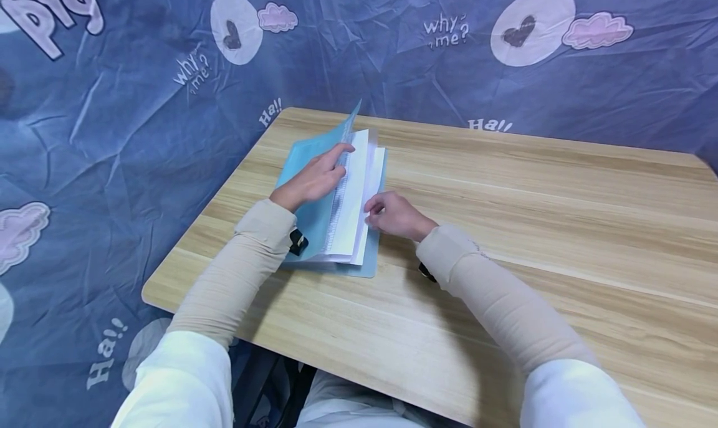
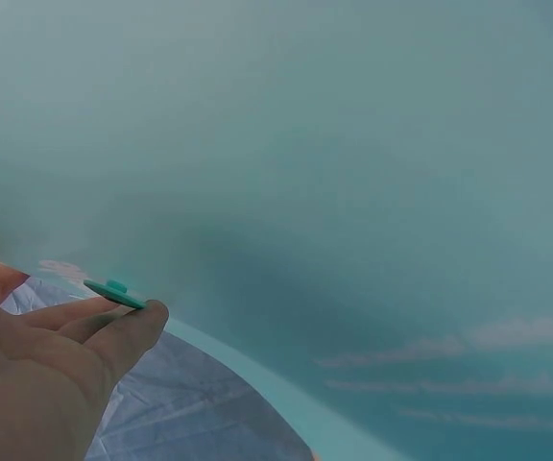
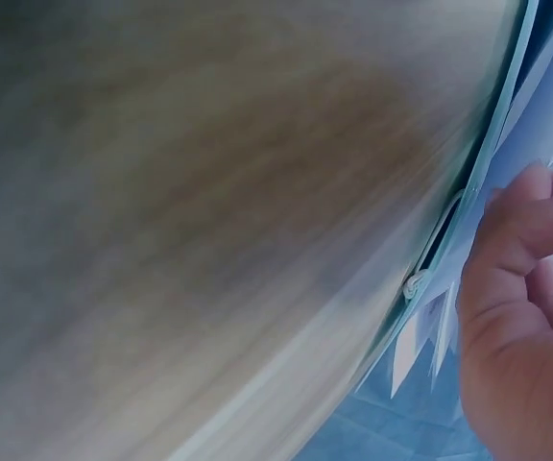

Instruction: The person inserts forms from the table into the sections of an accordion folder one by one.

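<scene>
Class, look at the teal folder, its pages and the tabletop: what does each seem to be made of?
Folder: probably thin matte plastic; the lifted cover flexes and looks translucent.
Pages: white paper, in thin stacked sheets.
Tabletop: wood-grain surface with a smooth, slight sheen, possibly laminate.

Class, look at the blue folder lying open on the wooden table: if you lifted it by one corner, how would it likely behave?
The blue folder would probably flex: its raised cover curves under the left hand. The white sheets inside fan loosely near the right hand, so they might shift or spill. It looks thin, so likely light, and may slide easily on the smooth table.
</scene>
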